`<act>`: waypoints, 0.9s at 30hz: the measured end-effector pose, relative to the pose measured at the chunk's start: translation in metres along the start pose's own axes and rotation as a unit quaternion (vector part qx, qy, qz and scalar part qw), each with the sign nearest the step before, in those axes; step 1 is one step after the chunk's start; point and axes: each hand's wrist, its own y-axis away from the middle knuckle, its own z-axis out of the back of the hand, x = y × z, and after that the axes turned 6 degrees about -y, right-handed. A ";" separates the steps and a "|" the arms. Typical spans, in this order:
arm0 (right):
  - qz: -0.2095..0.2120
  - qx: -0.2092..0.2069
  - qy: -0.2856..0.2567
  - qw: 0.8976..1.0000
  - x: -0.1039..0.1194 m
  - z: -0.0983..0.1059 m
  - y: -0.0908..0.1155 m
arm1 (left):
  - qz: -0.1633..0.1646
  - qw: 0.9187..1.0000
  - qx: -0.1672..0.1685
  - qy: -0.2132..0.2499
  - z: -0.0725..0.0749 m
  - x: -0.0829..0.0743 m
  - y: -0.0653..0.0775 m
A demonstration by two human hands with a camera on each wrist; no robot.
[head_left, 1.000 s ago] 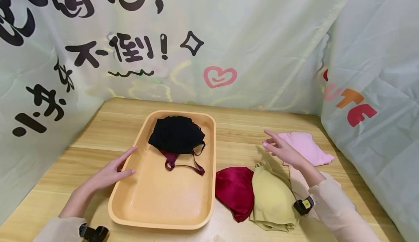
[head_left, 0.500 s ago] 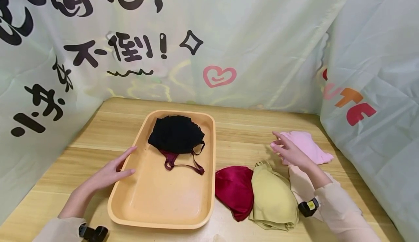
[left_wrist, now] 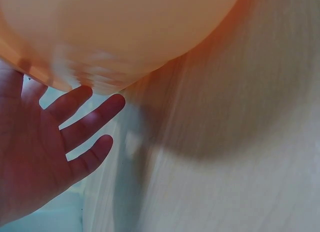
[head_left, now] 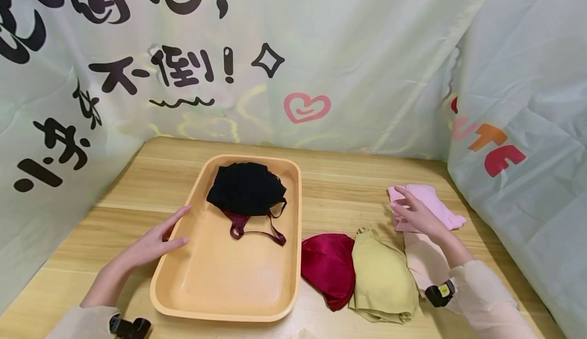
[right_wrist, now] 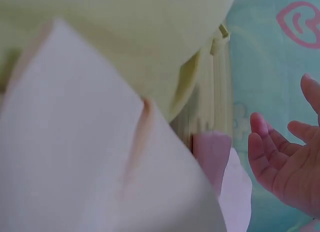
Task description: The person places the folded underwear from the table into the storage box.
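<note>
My left hand [head_left: 151, 239] rests at the left rim of a peach plastic tray [head_left: 229, 278], thumb and fingers spread. In the left wrist view the fingers [left_wrist: 95, 119] lie straight along the tray's outer wall [left_wrist: 140, 32]. Inside the tray are a folded black bra [head_left: 245, 188] and, partly under it, a maroon strap [head_left: 238, 224]. My right hand [head_left: 422, 217] hovers over a folded pink garment [head_left: 437, 209], fingers loosely bent and holding nothing. Below its wrist lies a pale beige garment [head_left: 422, 257], partly hidden by the forearm.
Right of the tray, a dark red satin bra cup [head_left: 329, 267] lies against its side. Beside that is a folded yellow-green bra [head_left: 382, 278]. A printed cloth backdrop [head_left: 367, 74] walls the wooden table [head_left: 339, 176] at the back and on both sides.
My right hand has moved right, from left of the pink garment to over it, uncovering more of its left edge. The left hand and tray have stayed put.
</note>
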 end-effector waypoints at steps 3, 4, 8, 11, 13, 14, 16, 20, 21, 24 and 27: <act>0.003 -0.007 0.010 1.000 -0.002 0.004 0.002 | 0.001 1.000 0.001 0.001 0.000 0.000 0.000; 0.004 -0.010 0.013 1.000 -0.002 0.005 0.002 | 0.001 1.000 0.001 0.001 0.000 0.000 0.000; 0.002 -0.020 0.017 1.000 -0.006 0.011 0.003 | -0.001 1.000 0.000 0.001 0.000 0.001 -0.001; -0.006 -0.026 0.016 1.000 -0.009 0.014 0.003 | -0.001 1.000 0.000 0.003 0.000 0.003 -0.001; -0.013 -0.032 0.019 0.999 -0.010 0.016 0.005 | 0.000 1.000 0.001 -0.003 0.001 0.003 -0.001; -0.014 -0.034 0.021 0.999 -0.011 0.017 0.005 | 0.000 1.000 0.002 -0.001 0.001 0.003 -0.001; -0.018 -0.039 0.025 0.999 -0.013 0.019 0.006 | 0.002 1.000 0.003 0.000 0.001 0.003 -0.001; -0.026 -0.047 0.034 0.998 -0.016 0.023 0.006 | 0.004 1.000 0.005 0.005 0.001 0.003 -0.001; -0.029 -0.048 0.039 0.998 -0.017 0.024 0.006 | 0.004 1.000 0.006 0.004 0.001 0.003 -0.001; -0.033 -0.047 0.053 0.997 -0.019 0.028 0.005 | 0.007 1.000 0.007 0.001 0.001 0.004 -0.001; -0.041 -0.048 0.065 0.996 -0.020 0.033 0.005 | 0.011 1.000 0.007 0.004 0.000 0.005 -0.001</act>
